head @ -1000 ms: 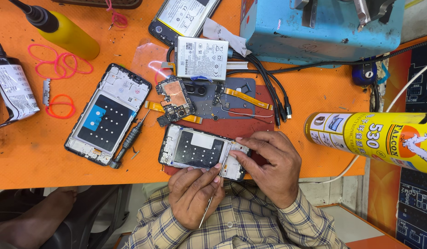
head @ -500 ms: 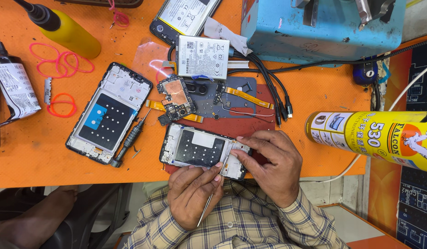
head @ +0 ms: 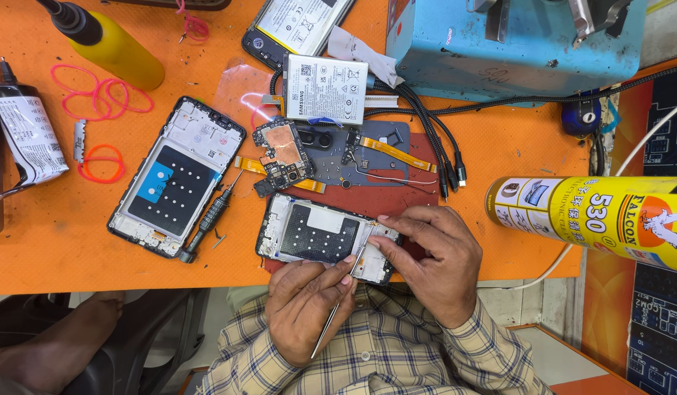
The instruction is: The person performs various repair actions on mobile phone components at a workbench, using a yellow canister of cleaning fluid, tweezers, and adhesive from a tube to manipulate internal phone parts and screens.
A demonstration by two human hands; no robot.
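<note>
Surface: orange bench (head: 53, 256) fills most of the frame; its near edge runs along the lower third, with a checked shirt below it.
Spray can: yellow cylinder (head: 595, 216) lying on its side at right centre, printed label with a red patch near its right end.
Battery: white rectangular pack (head: 326, 89) at upper centre, small dark print on its face.
Second phone: dark-rimmed body (head: 298, 25) with a white label, top centre, partly cut by the frame edge.
Bottle: yellow with a black nozzle (head: 108, 44), upper left, tilted.
Small bottle: dark with a white wraparound label (head: 27, 135), far left.
Blue box: light blue metal housing (head: 514, 44), upper right, black cables running from beneath it.
Spare frame: opened phone frame (head: 177, 175), left of centre, a screwdriver (head: 207, 223) just beside its lower right edge.
Red mat: dark red pad (head: 397, 197) at centre, carrying a circuit board (head: 283, 155) and orange flex strips.
Phone: opened frame (head: 327, 238) at lower centre on the mat's near edge, directly above both hands.
Left hand: (head: 305, 311) closed on tweezers (head: 338, 303), tips at the phone's lower right end.
Right hand: (head: 434, 260) fingertips pinched on the phone's right end, steadying it.
</note>
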